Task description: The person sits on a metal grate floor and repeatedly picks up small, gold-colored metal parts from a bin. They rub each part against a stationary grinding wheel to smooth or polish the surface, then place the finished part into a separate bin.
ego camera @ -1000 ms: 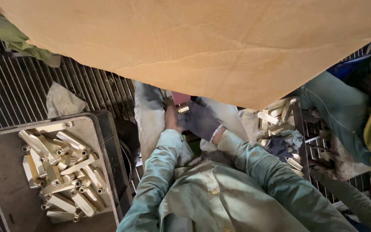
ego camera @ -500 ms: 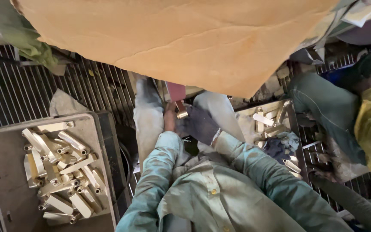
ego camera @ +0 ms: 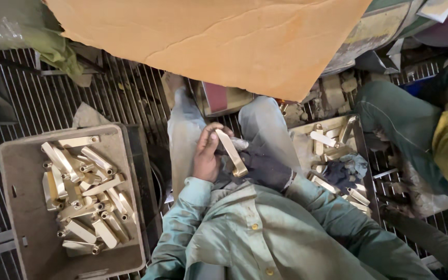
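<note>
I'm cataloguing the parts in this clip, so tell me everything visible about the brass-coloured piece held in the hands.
The brass-coloured piece is a long, flat, slightly tapered handle-like part that looks like cast metal, pale gold with a dull shine. Its lower end is thicker and rounded, like a hub. It lies tilted, upper end toward the left hand, lower end at the right hand, which wears a dark glove. The bare left fingers grip its upper part. It sits above the person's lap, between the knees. Finer surface detail is too small to tell.

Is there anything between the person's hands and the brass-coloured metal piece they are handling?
Nothing visible. The left hand already grips the metal piece at its upper end, and the gloved right hand touches its lower end, over the lap.
</note>
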